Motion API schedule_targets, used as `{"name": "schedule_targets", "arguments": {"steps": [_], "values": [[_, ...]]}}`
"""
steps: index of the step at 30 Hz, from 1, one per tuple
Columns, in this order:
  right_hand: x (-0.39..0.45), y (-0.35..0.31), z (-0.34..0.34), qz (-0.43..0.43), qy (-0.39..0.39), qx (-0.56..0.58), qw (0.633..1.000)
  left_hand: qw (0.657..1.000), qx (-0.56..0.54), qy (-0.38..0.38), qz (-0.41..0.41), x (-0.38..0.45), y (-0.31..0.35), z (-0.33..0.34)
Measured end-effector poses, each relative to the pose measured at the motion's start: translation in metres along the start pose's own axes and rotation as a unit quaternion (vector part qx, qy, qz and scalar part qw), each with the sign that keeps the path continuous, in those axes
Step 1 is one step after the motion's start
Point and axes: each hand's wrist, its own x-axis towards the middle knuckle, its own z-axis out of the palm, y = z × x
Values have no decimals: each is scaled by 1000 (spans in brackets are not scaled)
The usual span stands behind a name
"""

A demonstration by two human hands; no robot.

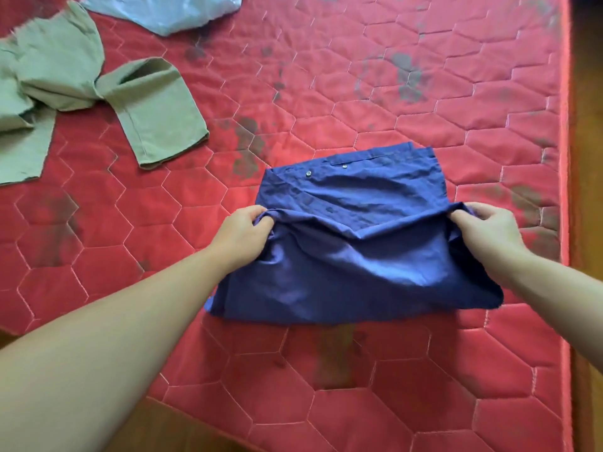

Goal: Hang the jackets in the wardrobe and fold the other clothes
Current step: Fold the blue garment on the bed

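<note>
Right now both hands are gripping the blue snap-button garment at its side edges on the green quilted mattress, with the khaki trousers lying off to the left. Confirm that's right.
Not quite: the quilted mattress is red, not green. The head view shows it. The rest stands: the left hand and right hand each grip the blue snap-button garment at its side edges, and the khaki trousers lie off to the left.

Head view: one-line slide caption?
Both hands, left hand and right hand, grip a blue garment mid-fold on a red mattress.
</note>
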Motion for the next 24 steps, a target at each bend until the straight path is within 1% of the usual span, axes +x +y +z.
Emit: {"name": "schedule_targets", "arguments": {"steps": [3,6,9,10,12,13,14,15,16,17,18,19,21,22,24], "values": [[20,-16,14,-31,47,-46,997,1000,-10,-5,0,30,-2,-5],[43,-35,20,-26,86,-58,994,1000,-4,-11,15,62,-5,-13],[75,-44,27,-17,111,-79,990,1000,-6,-15,8,98,-6,-16],[86,-48,30,-14,119,-73,990,1000,-16,2,6,109,-4,-16],[106,-58,37,-10,135,-54,989,997,-39,62,-2,129,1,-16],[113,-60,42,-7,135,-68,989,995,-45,93,-14,135,3,-13],[115,-60,48,-20,130,-113,985,992,-37,117,-22,136,3,-9],[113,-57,55,-59,119,-171,976,989,-6,148,-11,133,3,-3],[106,-50,64,-125,110,-227,960,985,49,165,28,123,1,8],[96,-39,74,-199,83,-272,938,977,106,167,81,107,0,22],[81,-29,83,-263,47,-311,912,970,151,143,124,91,-1,36],[67,-17,94,-311,5,-338,888,966,194,95,142,76,-1,51],[45,3,116,-359,-77,-383,848,957,260,13,125,60,-8,79],[39,6,126,-361,-104,-399,836,953,280,5,112,59,-12,88],[44,15,137,-343,-108,-423,832,955,289,13,72,67,-24,91]]}}
